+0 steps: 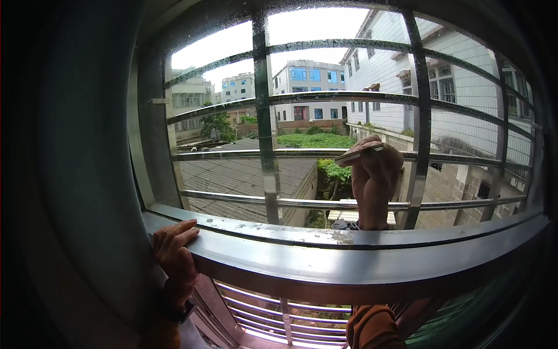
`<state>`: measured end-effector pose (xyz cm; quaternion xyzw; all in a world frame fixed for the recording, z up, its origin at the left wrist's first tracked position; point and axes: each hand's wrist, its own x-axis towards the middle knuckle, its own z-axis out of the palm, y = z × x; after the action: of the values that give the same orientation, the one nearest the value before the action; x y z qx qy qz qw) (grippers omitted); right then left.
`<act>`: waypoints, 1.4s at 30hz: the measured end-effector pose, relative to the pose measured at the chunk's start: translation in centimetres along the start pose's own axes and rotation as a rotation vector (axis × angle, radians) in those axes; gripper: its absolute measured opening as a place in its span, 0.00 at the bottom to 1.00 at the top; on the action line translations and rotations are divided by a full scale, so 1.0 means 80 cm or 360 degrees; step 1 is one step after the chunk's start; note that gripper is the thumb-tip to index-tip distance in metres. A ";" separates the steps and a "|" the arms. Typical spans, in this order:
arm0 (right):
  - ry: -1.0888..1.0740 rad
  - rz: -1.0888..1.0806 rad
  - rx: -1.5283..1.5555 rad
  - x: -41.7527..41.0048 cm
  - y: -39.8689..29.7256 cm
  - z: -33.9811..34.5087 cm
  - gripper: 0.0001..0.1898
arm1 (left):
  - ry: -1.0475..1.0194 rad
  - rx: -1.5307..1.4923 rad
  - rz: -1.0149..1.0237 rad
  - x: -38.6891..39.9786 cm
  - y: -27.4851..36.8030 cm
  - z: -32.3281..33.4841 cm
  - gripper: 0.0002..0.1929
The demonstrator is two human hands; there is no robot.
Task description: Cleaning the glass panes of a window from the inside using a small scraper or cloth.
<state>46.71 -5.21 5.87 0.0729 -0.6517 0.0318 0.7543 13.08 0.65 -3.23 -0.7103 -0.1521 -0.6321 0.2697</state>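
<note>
My right hand [375, 181] is raised beyond a metal window rail [314, 258], in front of the horizontal bars outside. Between its fingers is a thin flat object [361, 154] with a pale edge, slightly tilted; its exact kind is unclear. The rail hides part of that forearm, and its orange-brown sleeve [375, 327] shows again below. At the rail's left end, my left hand [176, 253] grips the metal, fingers laid over the top. A dark band [186, 310] circles the left wrist.
Metal security bars [266, 113] cross the window, with more bars [283, 316] below the rail. The dark left window frame [157, 131] stands close by. Outside are a corrugated roof [235, 174], green plants [314, 140] and a white building [392, 74].
</note>
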 end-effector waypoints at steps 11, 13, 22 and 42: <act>-0.0205 -0.0406 -0.0480 0.142 0.015 0.037 0.06 | -0.0006 0.0081 0.0030 -0.001 0.003 -0.004 0.27; -0.0159 -0.0241 0.0004 0.127 0.016 0.047 0.06 | -0.0008 0.0079 0.0002 -0.004 0.002 -0.005 0.28; -0.0027 -0.0233 0.0005 0.117 0.035 0.036 0.06 | 0.0013 0.0074 -0.0007 -0.001 0.005 -0.001 0.30; -0.0216 -0.0216 0.0053 0.141 0.049 0.061 0.08 | 0.0003 0.0107 -0.0014 0.000 0.008 0.000 0.30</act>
<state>43.05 -2.60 17.97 0.1313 -0.6942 -0.0135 0.7075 13.43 0.10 -3.32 -0.6995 -0.1761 -0.6287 0.2907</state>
